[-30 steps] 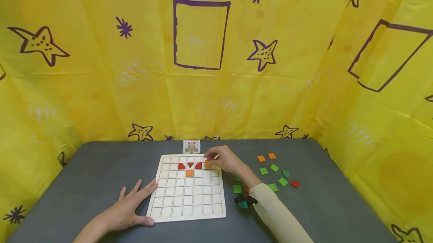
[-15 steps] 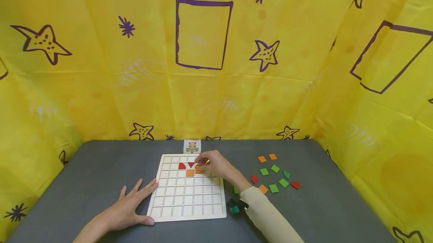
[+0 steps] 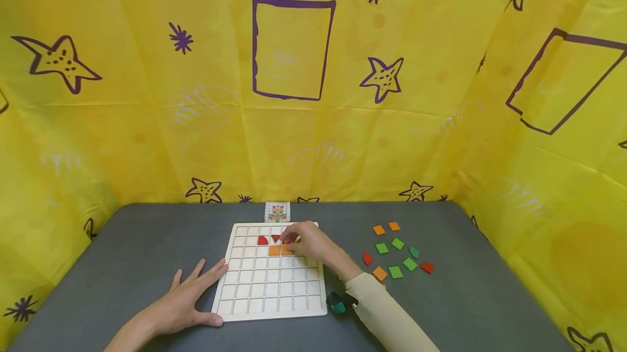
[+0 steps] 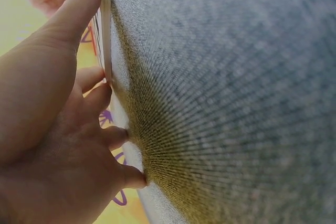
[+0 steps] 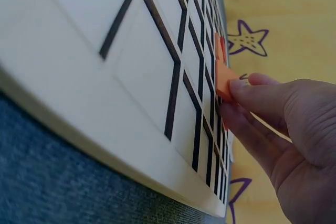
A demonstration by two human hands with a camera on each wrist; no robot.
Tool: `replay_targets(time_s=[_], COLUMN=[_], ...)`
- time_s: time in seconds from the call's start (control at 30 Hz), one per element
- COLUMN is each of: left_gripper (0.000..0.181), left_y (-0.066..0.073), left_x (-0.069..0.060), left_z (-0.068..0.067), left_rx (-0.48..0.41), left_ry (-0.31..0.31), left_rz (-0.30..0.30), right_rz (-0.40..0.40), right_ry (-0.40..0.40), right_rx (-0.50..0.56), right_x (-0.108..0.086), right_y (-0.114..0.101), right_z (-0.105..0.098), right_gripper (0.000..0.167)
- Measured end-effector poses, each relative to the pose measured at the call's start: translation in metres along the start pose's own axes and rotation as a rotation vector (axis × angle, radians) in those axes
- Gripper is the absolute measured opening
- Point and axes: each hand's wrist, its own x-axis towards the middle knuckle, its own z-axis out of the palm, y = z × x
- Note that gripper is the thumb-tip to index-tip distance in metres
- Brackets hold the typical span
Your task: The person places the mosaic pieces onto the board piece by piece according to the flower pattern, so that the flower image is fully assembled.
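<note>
A white grid board (image 3: 271, 290) lies on the grey table. Red pieces sit in one of its upper rows, among them a quarter-round piece (image 3: 263, 240) and a triangle (image 3: 276, 238). Below the triangle is an orange square (image 3: 275, 251). My right hand (image 3: 313, 242) pinches a second orange square (image 5: 224, 80) between thumb and fingers, right beside the first one; in the right wrist view it is tilted against the grid. Fingers partly cover the red piece above it. My left hand (image 3: 181, 300) rests with spread fingers against the board's left edge, thumb at the lower corner.
Right of the board lie loose green squares (image 3: 395, 272), orange squares (image 3: 379, 230), red pieces (image 3: 427, 268) and a dark green piece (image 3: 414, 252). A small printed pattern card (image 3: 277, 212) lies behind the board. Yellow cloth (image 3: 294, 150) hangs around the table.
My right hand has carried the orange square left and slightly down, from the board's upper right to the cell beside the other orange square. The left hand has stayed put.
</note>
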Motion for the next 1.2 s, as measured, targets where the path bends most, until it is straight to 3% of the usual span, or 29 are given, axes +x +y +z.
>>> replay_targets(time_s=[0.37,1.2], left_gripper=[0.108,0.107], left_y=[0.0006,0.0016], left_x=[0.0008,0.0008], left_z=[-0.0005,-0.0013], left_rx=[0.002,0.004], left_ry=[-0.007,-0.021], left_rz=[0.001,-0.022], right_rz=[0.031,0.001], right_ry=[0.034,0.052], right_rx=[-0.057,-0.009], right_x=[-0.0001,-0.0039], right_y=[-0.0034,-0.001], right_z=[0.0028,0.0009], right_gripper=[0.012,0.012])
